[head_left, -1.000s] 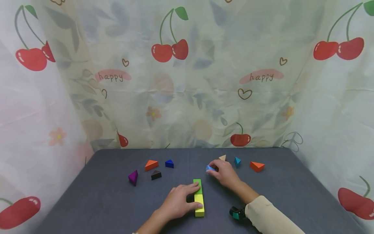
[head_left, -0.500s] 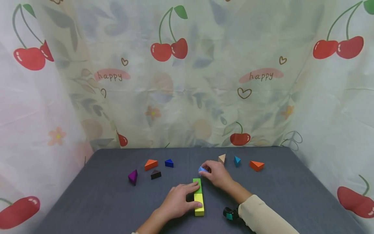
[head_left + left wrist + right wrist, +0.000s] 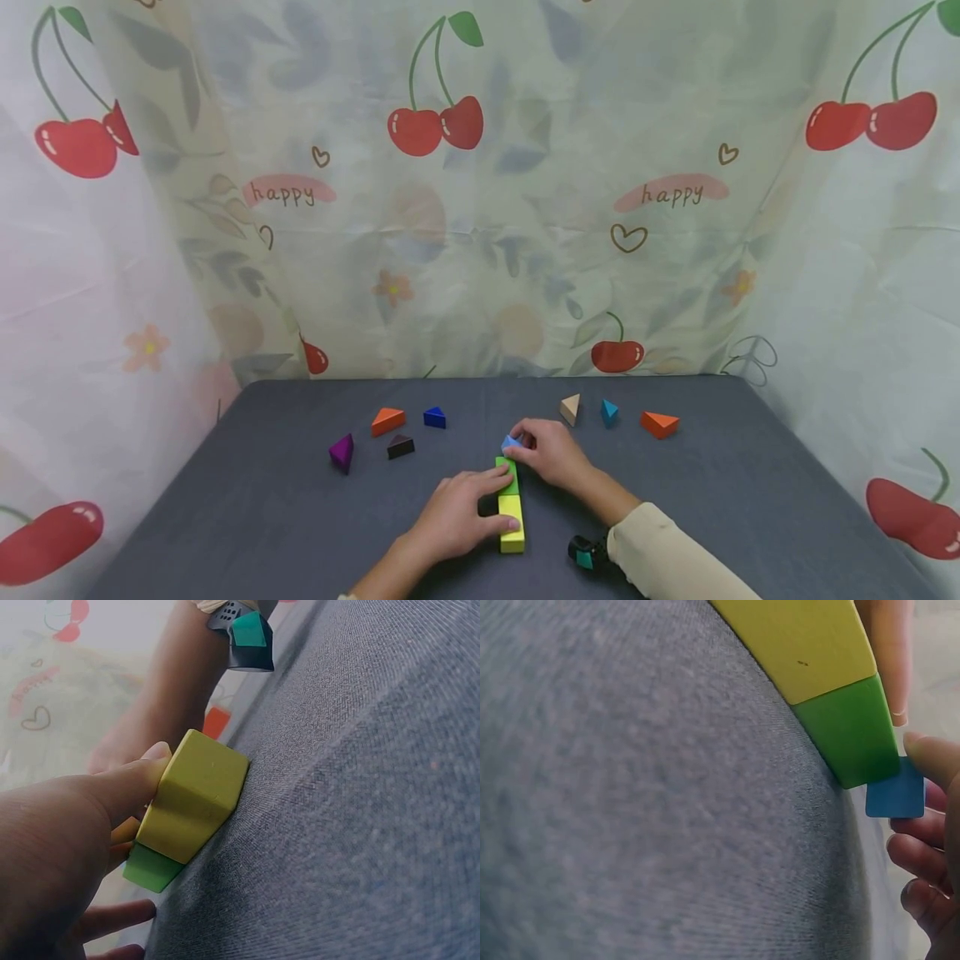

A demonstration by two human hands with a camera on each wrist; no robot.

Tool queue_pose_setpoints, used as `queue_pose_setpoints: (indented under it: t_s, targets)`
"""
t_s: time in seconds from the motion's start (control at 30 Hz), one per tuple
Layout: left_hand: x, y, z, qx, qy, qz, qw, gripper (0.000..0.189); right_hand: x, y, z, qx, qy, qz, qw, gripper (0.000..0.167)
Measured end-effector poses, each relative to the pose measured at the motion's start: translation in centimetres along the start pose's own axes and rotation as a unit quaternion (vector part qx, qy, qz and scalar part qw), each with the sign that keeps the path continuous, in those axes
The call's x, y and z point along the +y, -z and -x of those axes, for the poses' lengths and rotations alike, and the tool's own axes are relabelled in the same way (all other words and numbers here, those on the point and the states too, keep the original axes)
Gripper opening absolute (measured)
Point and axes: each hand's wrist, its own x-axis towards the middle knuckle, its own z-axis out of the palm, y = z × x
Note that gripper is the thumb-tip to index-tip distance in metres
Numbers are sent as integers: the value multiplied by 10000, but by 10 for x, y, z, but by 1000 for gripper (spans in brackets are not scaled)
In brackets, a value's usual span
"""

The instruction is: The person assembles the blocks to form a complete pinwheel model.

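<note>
A yellow block (image 3: 512, 543) and a green block (image 3: 513, 485) lie end to end in a line on the dark table. My left hand (image 3: 459, 515) rests on them, thumb on the yellow block and forefinger on the green one. At the far end of the green block, my right hand (image 3: 553, 454) pinches a light blue triangular block (image 3: 510, 442) between thumb and fingers. In the right wrist view the light blue block (image 3: 895, 796) meets the end of the green block (image 3: 847, 735); whether it touches the table is unclear.
On the left lie a purple block (image 3: 341, 454), an orange block (image 3: 387, 422), a dark brown block (image 3: 401, 447) and a dark blue block (image 3: 435, 418). Back right are a beige block (image 3: 570, 409), a teal block (image 3: 609, 413) and an orange block (image 3: 660, 425). Patterned cloth surrounds the table.
My right hand has moved left and slightly nearer with the light blue block, bringing it to the green block's far end. The left hand has stayed in place.
</note>
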Motion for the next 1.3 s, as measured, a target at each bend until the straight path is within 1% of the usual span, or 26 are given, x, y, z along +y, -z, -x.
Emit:
queue_pose_setpoints:
  t_s: [0.13,0.37,0.5,0.7,0.93,1.1,1.3]
  targets:
    - [1,0,0,45,-38,-56,10000,65,1,-2,1,-102,-30,-75,9999,18]
    - [1,-1,1,293,-260,-338,9987,61,3,-4,4,-225,-57,-164,9996,10]
    - [1,0,1,247,-221,-362,9988,61,3,-5,5,-280,-93,-210,9993,6]
    - [2,2,0,107,-108,-227,9996,62,3,-7,5,-206,-512,-731,9958,6]
    - [2,3,2,146,-113,-154,9997,62,2,-10,3,-117,-1073,-1159,9874,7]
    - [2,3,2,154,-118,-143,9997,61,-3,-12,0,-118,-1454,-1153,9826,8]
    - [1,3,1,161,-150,-182,9996,61,-10,-12,-2,-134,-1640,-1045,9808,8]
